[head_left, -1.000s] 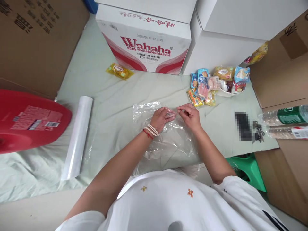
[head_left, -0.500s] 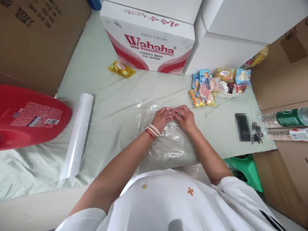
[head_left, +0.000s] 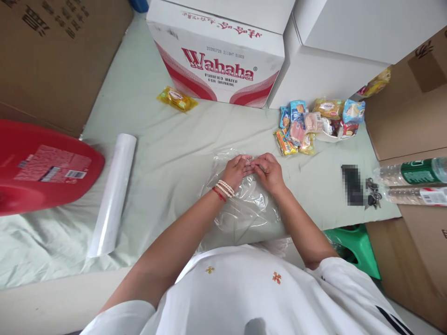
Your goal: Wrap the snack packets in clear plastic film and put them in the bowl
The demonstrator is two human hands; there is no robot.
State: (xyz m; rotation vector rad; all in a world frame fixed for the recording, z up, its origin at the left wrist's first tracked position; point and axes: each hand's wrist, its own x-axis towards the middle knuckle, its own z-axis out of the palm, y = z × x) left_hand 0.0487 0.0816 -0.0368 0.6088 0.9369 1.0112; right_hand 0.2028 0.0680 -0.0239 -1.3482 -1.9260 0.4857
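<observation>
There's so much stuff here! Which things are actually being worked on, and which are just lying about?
In hand: clear plastic bag, its far edge pinched by left hand and right hand.

Lying about: plastic roll, snack packets, lone yellow packet, Wahaha box, red tub, two bottles, keys.

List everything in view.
clear plastic bag: one, transparent, centre, under both hands
cloth: one, pale green, underneath
plastic roll: one, whitish, left
tub: one, red, left edge
Wahaha box: one, white-red, back centre
white box: one, white, back right
brown cartons: several, brown, back left and right
snack packets: pile, mixed, before white box
yellow packet: one, yellow, before Wahaha box
bottles: two, clear, right edge
keys: one bunch, dark, beside bottles
stool: one, green, lower right
left hand: one, braceleted wrist, pinching bag's far edge
right hand: one, bare, pinching bag's far edge
</observation>
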